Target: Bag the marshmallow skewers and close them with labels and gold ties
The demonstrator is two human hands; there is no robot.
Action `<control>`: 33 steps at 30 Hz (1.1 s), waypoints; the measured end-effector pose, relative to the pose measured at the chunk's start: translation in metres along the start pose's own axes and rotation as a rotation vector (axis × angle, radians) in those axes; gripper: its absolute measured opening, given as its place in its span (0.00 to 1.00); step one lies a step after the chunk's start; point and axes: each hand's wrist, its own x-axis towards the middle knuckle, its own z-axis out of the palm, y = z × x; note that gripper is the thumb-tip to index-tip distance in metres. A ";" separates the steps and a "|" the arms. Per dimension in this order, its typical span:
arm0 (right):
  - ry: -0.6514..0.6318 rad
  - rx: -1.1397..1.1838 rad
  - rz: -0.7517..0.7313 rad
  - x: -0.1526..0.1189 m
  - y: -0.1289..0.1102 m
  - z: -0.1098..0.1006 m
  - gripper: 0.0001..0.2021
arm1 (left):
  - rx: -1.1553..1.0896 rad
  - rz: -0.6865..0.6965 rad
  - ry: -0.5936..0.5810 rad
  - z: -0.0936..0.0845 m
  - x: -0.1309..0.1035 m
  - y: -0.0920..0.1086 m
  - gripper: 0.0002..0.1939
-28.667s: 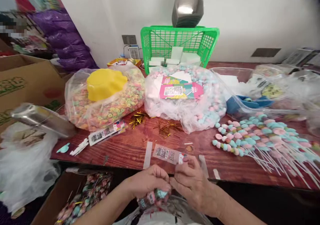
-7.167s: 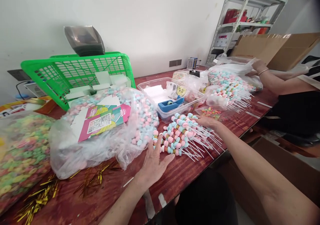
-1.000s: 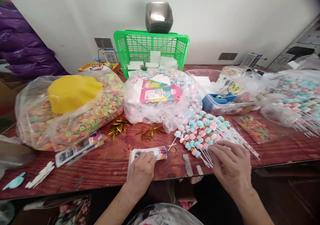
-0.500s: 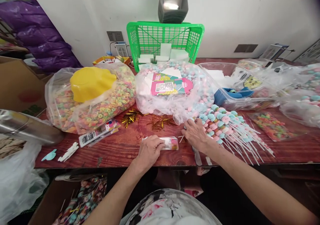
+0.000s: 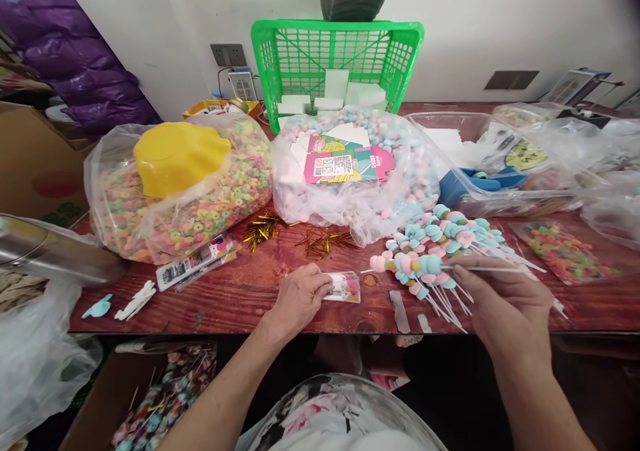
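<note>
My right hand (image 5: 507,297) pinches the white stick of a candy skewer (image 5: 407,264) and holds it level above the table. Pink and blue marshmallows with small coloured pieces are threaded on its left end. Beneath it lies a pile of similar skewers (image 5: 443,231), sticks toward me. My left hand (image 5: 306,294) rests near the table's front edge, fingers closed over the left end of a clear printed plastic packet (image 5: 345,286). Part of the packet is hidden under the fingers. Gold tinsel ties (image 5: 325,241) lie behind this hand.
A bag of marshmallows (image 5: 355,214) with printed cards on top stands at the middle back, before a green basket (image 5: 337,27). Left of it sits a bag of ring candy (image 5: 215,217) with a yellow bowl (image 5: 180,157). A steel flask (image 5: 55,251) lies far left.
My right hand has moved right, lifting a marshmallow skewer from the pile's left side. My left hand stays on the packet. The view has shifted slightly.
</note>
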 end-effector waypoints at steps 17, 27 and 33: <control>0.040 0.259 0.170 -0.040 0.022 0.012 0.07 | -0.285 0.016 0.106 0.005 -0.005 -0.012 0.08; -0.082 0.213 0.128 -0.039 0.022 0.007 0.07 | -0.307 0.059 0.139 0.005 -0.009 -0.014 0.09; -0.096 0.182 0.113 -0.040 0.023 0.002 0.08 | -0.329 0.057 0.154 0.005 -0.010 -0.013 0.10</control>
